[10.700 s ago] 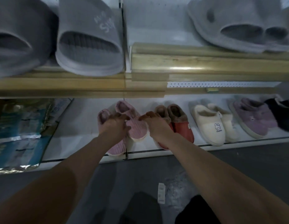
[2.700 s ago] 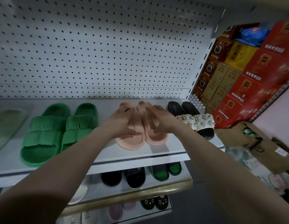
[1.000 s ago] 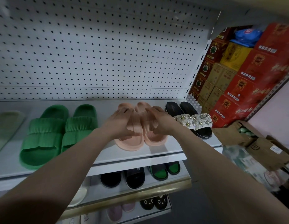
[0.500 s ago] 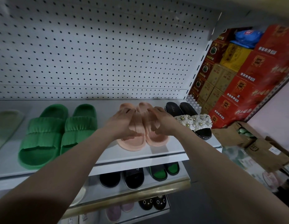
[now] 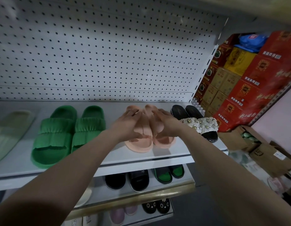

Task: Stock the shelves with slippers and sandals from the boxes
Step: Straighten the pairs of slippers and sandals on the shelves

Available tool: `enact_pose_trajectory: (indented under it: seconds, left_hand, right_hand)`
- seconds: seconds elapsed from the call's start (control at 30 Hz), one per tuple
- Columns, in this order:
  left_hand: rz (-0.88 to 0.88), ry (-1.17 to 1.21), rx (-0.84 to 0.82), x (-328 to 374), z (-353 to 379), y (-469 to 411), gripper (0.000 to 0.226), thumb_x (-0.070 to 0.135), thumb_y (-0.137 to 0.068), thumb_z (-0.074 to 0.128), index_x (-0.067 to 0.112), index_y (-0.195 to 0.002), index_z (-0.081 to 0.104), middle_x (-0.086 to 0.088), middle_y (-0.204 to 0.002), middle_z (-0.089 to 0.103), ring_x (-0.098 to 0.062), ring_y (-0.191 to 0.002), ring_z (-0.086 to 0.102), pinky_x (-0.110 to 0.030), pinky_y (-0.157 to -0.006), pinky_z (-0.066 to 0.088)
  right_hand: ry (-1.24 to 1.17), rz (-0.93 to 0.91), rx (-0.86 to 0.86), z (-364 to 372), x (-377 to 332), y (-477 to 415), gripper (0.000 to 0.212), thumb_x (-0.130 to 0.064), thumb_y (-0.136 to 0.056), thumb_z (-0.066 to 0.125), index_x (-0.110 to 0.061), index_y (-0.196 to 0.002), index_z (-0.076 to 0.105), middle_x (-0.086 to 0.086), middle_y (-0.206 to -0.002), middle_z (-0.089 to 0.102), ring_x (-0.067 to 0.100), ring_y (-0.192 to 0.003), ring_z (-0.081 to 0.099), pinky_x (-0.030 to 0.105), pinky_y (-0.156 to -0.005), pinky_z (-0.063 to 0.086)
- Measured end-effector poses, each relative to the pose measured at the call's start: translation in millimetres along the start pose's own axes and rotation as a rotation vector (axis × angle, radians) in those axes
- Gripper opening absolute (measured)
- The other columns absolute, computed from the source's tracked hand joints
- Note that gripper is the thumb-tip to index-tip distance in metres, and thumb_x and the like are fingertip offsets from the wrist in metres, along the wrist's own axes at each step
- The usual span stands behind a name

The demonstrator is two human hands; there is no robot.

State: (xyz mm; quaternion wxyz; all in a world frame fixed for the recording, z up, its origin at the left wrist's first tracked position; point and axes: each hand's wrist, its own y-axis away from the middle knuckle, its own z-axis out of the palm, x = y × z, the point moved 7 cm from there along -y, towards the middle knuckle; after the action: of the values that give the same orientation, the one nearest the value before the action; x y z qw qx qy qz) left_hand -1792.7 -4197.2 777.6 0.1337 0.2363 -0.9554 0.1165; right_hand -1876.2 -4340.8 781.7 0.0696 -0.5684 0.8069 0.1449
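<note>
A pair of peach-pink slippers (image 5: 142,144) stands side by side on the white top shelf (image 5: 141,156), toes toward the pegboard. My left hand (image 5: 126,126) lies over the strap of the left slipper with fingers spread. Over the strap of the right slipper (image 5: 164,141) rests my right hand (image 5: 166,124), fingers curved around it. Both slippers sit flat on the shelf. My hands hide most of the straps.
Green slippers (image 5: 64,132) and a pale green one (image 5: 9,131) lie to the left, black beaded sandals (image 5: 198,123) to the right. Lower shelves (image 5: 157,188) hold black and green slippers. Red and yellow cartons (image 5: 249,79) and open cardboard boxes (image 5: 265,152) stand at the right.
Much earlier my hands were on pink slippers on a low shelf. Over the last second both hands have stayed on the peach pair, which has barely shifted.
</note>
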Motion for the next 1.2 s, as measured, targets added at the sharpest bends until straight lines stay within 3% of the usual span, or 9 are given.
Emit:
enact_pose_trajectory:
  seconds: [0.1, 0.2, 0.33, 0.47, 0.67, 0.8, 0.97, 1.2]
  left_hand:
    - [0.034, -0.025, 0.034, -5, -13, 9, 0.095, 0.053, -0.078, 0.070, 0.015, -0.152, 0.025, -0.002, -0.159, 0.019, -0.020, -0.145, 0.018, -0.033, -0.115, 0.027]
    - [0.049, -0.027, 0.096, -16, -29, 21, 0.080, 0.047, -0.084, 0.066, 0.016, -0.149, 0.033, -0.003, -0.155, 0.030, -0.021, -0.141, 0.027, -0.033, -0.113, 0.029]
    - [0.043, -0.032, 0.148, -36, -51, 39, 0.070, 0.046, -0.087, 0.064, 0.020, -0.147, 0.038, -0.003, -0.149, 0.040, -0.021, -0.137, 0.034, -0.034, -0.111, 0.031]
    - [-0.023, -0.041, 0.138, -72, -67, 63, 0.067, 0.046, -0.088, 0.061, 0.023, -0.147, 0.038, -0.002, -0.150, 0.039, -0.021, -0.138, 0.033, -0.037, -0.113, 0.030]
    - [-0.101, -0.089, 0.097, -118, -78, 105, 0.078, 0.058, -0.085, 0.059, 0.022, -0.149, 0.033, -0.004, -0.153, 0.035, -0.022, -0.139, 0.032, -0.037, -0.114, 0.029]
    - [-0.167, -0.120, 0.053, -140, -83, 130, 0.089, 0.070, -0.077, 0.060, 0.026, -0.149, 0.031, -0.003, -0.153, 0.034, -0.021, -0.137, 0.036, -0.037, -0.111, 0.032]
    - [-0.302, -0.215, -0.040, -161, -82, 149, 0.113, 0.074, -0.066, 0.066, 0.023, -0.154, 0.016, -0.005, -0.159, 0.018, -0.025, -0.146, 0.020, -0.047, -0.117, 0.024]
    - [-0.356, -0.151, -0.071, -173, -79, 167, 0.118, 0.055, -0.070, 0.077, 0.018, -0.155, 0.004, -0.005, -0.163, 0.003, -0.028, -0.149, 0.005, -0.043, -0.120, 0.019]
  right_hand:
    - [0.088, -0.046, -0.017, 6, -23, -6, 0.120, -0.041, -0.065, 0.084, -0.028, -0.155, 0.007, -0.006, -0.163, -0.003, 0.023, -0.150, -0.007, 0.045, -0.122, 0.008]
    - [0.097, -0.055, 0.049, 11, -43, -16, 0.123, -0.064, -0.052, 0.074, -0.030, -0.154, 0.013, -0.001, -0.164, 0.004, 0.022, -0.151, -0.005, 0.046, -0.121, 0.012]
    - [0.011, -0.072, 0.147, 9, -76, -17, 0.104, -0.047, -0.070, 0.080, -0.028, -0.153, 0.022, 0.001, -0.162, 0.013, 0.023, -0.151, 0.004, 0.042, -0.122, 0.011]
    - [0.003, -0.112, 0.203, 14, -119, -20, 0.091, -0.043, -0.077, 0.076, -0.025, -0.152, 0.027, 0.004, -0.160, 0.022, 0.018, -0.148, 0.017, 0.037, -0.120, 0.014]
    - [-0.062, -0.224, 0.184, 30, -182, -16, 0.077, -0.040, -0.086, 0.069, -0.017, -0.151, 0.033, 0.006, -0.155, 0.035, 0.020, -0.143, 0.026, 0.028, -0.110, 0.022]
    - [-0.118, -0.276, 0.100, 39, -209, -15, 0.080, -0.047, -0.080, 0.074, -0.017, -0.145, 0.039, 0.008, -0.142, 0.048, 0.024, -0.131, 0.043, 0.037, -0.107, 0.037]
    - [-0.042, -0.260, 0.001, 51, -219, -20, 0.111, -0.060, -0.068, 0.078, -0.019, -0.154, 0.021, 0.006, -0.157, 0.028, 0.024, -0.142, 0.031, 0.037, -0.116, 0.028]
    - [0.028, -0.258, 0.008, 60, -227, -21, 0.115, -0.053, -0.063, 0.085, -0.023, -0.154, 0.021, 0.007, -0.158, 0.026, 0.028, -0.140, 0.033, 0.038, -0.116, 0.030]
